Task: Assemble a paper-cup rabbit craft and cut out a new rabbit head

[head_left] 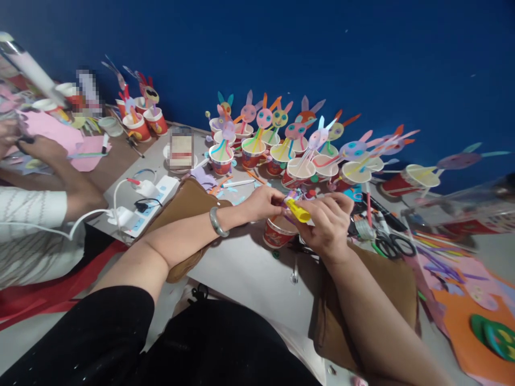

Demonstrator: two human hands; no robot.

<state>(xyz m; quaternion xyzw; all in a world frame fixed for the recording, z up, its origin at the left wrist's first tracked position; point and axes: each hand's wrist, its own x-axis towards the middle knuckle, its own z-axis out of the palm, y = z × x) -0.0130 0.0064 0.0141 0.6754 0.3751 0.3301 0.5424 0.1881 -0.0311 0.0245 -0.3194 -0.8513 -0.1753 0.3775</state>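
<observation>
I take the yellow tube (pixel 298 211) as the centre of my clock, with twelve toward the blue wall (pixel 249 48). It is between my two hands, above the table (pixel 241 268). Its round, wider end points to about four o'clock and its long axis runs back to ten, where a small purple piece (pixel 295 194) meets it; the detail there is blurred.

A red paper cup (pixel 277 235) stands just below my hands at seven o'clock, its rim partly hidden by them. Bare table lies farther out at seven, between a brown pad (pixel 193 198) at nine and another brown pad (pixel 368 300) at five. From ten to two, rabbit-topped cups (pixel 254 153) stand crowded together, leaving little room there. Black-handled scissors (pixel 396 245) lie at about four, with a spread of coloured straws (pixel 442 251) beyond. A power strip (pixel 155 202) sits at nine, and a co-worker's hand (pixel 46 153) is well apart toward ten.

My left hand (pixel 261 202) comes in from eight, forearm low, a bracelet (pixel 219 222) at the wrist, thumb and fingertips pinching the purple piece. My right hand (pixel 328 219) reaches from five, wrist bent and fingers curled, gripping the yellow tube.
</observation>
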